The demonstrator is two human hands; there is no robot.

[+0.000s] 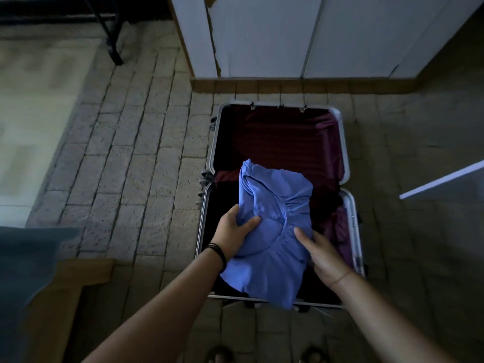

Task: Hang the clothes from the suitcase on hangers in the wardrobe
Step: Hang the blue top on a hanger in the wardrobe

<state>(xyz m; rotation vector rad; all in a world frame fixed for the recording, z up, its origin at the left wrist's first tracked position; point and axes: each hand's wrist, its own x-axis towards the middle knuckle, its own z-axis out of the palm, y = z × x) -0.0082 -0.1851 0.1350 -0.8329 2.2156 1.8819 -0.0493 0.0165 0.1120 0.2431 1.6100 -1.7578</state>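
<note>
Two hands [233,231] [324,258], blue garment [275,195] (bunched) between

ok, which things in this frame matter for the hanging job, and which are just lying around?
Job:
- blue garment, gripped by left hand and right hand
- open suitcase
- white wardrobe

Lying about:
- rug
- black furniture leg

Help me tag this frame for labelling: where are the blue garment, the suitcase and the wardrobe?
blue garment [275,205]: head view, on the bunched fabric at its middle.
suitcase [343,142]: head view, on the right metal rim of its far half.
wardrobe [262,35]: head view, on its white door panel.
</note>
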